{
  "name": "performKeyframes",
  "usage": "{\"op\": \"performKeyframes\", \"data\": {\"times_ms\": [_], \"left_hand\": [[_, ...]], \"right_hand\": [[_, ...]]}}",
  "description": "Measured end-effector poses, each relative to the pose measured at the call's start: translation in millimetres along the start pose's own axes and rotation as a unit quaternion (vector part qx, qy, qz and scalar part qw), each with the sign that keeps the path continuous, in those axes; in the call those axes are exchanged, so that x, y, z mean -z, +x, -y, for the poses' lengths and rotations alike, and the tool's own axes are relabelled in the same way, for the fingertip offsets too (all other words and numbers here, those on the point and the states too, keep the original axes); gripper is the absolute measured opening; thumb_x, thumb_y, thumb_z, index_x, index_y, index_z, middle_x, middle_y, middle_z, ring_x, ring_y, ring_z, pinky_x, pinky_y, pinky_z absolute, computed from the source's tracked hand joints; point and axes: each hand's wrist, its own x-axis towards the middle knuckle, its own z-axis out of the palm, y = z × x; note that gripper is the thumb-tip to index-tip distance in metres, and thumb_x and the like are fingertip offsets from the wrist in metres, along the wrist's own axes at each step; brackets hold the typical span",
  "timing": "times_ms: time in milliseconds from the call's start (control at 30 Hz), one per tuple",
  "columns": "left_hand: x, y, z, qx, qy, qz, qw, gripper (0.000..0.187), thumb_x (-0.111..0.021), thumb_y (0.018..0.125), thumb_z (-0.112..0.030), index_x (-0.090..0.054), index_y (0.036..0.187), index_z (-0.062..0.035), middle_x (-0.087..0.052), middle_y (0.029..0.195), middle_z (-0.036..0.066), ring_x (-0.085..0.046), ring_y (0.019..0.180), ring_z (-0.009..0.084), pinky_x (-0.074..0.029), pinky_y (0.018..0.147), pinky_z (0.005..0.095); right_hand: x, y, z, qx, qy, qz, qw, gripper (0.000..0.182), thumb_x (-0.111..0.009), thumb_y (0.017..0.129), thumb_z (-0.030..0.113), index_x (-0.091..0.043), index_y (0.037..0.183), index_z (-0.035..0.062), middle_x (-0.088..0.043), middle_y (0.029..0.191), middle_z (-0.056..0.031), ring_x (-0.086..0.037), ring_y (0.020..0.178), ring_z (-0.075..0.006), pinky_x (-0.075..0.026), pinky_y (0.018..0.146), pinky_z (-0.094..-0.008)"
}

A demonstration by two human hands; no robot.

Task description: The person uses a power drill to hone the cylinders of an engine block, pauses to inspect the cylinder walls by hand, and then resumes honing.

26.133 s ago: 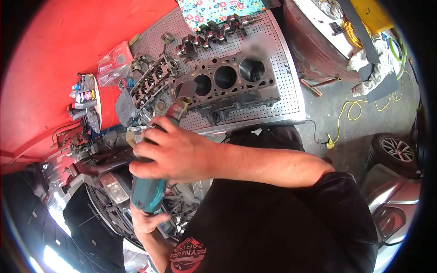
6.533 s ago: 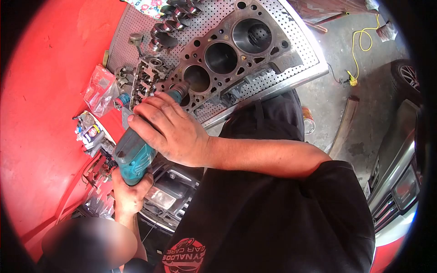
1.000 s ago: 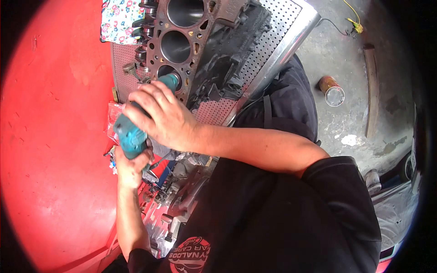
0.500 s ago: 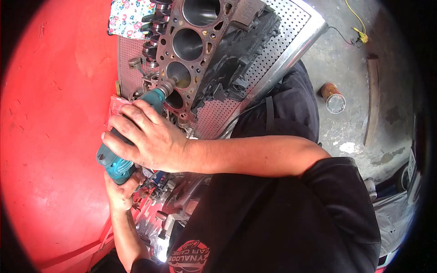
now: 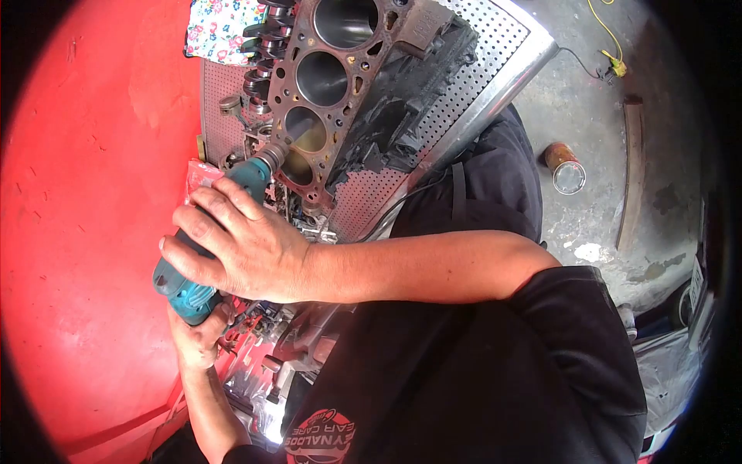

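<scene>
My right hand [image 5: 243, 251] is wrapped over the body of a teal power drill [image 5: 249, 176], fingers curled across its top. Behind it, my left hand [image 5: 199, 336] closes round the drill's handle. The drill's metal chuck [image 5: 272, 156] points at the engine block [image 5: 340, 116], close to the rim between the two lower cylinder bores. A blurred yellowish patch shows inside the third bore [image 5: 307, 130] and in the lowest bore [image 5: 297, 167]. What the chuck carries is too blurred to make out.
A crankshaft [image 5: 261, 62] and a piston [image 5: 230, 104] lie left of the block on a perforated metal bench [image 5: 495, 35]. Behind them is a flowered cloth [image 5: 224, 31]. A red panel [image 5: 100, 216] fills the left. On the floor are a can [image 5: 566, 170] and a yellow cord plug [image 5: 617, 66].
The drill and both hands have shifted left and slightly down, drawing the chuck back from the third bore toward the block's edge. Both hands keep their hold.
</scene>
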Motion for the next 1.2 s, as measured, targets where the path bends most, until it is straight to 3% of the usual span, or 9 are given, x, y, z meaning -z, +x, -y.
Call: {"op": "performKeyframes", "data": {"times_ms": [133, 233, 833, 933, 1067, 1200], "left_hand": [[-8, 11, 2, -0.004, 0.011, 0.02, 1.0, 0.023, -0.062, 0.076, 0.003, -0.064, 0.098, 0.0022, -0.065, 0.082, 0.004, -0.061, 0.067, 0.0133, -0.051, 0.062, 0.0283], [-13, 17, 5, 0.01, 0.011, 0.03, 0.999, 0.021, -0.063, 0.076, 0.002, -0.065, 0.097, 0.0019, -0.064, 0.08, 0.004, -0.061, 0.066, 0.013, -0.051, 0.062, 0.0277], [-28, 36, 11, 0.002, 0.048, 0.044, 0.998, 0.019, -0.062, 0.078, 0.002, -0.065, 0.097, 0.0014, -0.064, 0.079, 0.003, -0.059, 0.067, 0.0119, -0.049, 0.062, 0.0275], [-28, 41, 14, 0.005, 0.03, 0.056, 0.998, 0.016, -0.062, 0.08, 0.001, -0.065, 0.096, 0.0012, -0.064, 0.078, 0.003, -0.059, 0.067, 0.0113, -0.048, 0.061, 0.0271], [-31, 51, 15, 0.019, 0.042, 0.067, 0.997, 0.014, -0.064, 0.081, -0.001, -0.066, 0.095, 0.0015, -0.064, 0.076, 0.003, -0.058, 0.065, 0.0114, -0.047, 0.06, 0.027], [-39, 67, 21, -0.01, 0.042, 0.088, 0.995, 0.01, -0.064, 0.082, -0.001, -0.066, 0.091, 0.0022, -0.063, 0.073, 0.002, -0.058, 0.065, 0.0117, -0.047, 0.06, 0.0278]], "right_hand": [[3, -4, -11, -0.002, -0.018, 0.018, 1.0, 0.054, -0.058, 0.092, 0.029, -0.046, 0.14, 0.0089, -0.055, 0.127, -0.0202, -0.056, 0.121, -0.0432, -0.036, 0.111, -0.0635], [5, -8, -17, -0.013, -0.032, 0.004, 0.999, 0.053, -0.061, 0.087, 0.026, -0.05, 0.137, 0.0124, -0.056, 0.129, -0.0177, -0.057, 0.118, -0.0398, -0.044, 0.107, -0.0583], [8, -16, -36, -0.027, -0.042, 0.005, 0.999, 0.055, -0.063, 0.083, 0.022, -0.052, 0.137, 0.0134, -0.055, 0.126, -0.0163, -0.059, 0.116, -0.037, -0.045, 0.105, -0.056], [11, -16, -43, -0.011, -0.042, 0.03, 0.999, 0.051, -0.059, 0.089, 0.026, -0.048, 0.136, 0.0078, -0.055, 0.128, -0.0221, -0.057, 0.122, -0.0424, -0.042, 0.108, -0.0576], [9, -17, -53, -0.017, -0.066, 0.028, 0.997, 0.053, -0.06, 0.088, 0.024, -0.048, 0.136, 0.0059, -0.054, 0.131, -0.0225, -0.057, 0.12, -0.0401, -0.044, 0.107, -0.055], [13, -17, -62, -0.046, -0.045, 0.018, 0.998, 0.047, -0.062, 0.084, 0.017, -0.055, 0.13, 0.0069, -0.055, 0.125, -0.0157, -0.057, 0.119, -0.0362, -0.044, 0.108, -0.0538]]}}
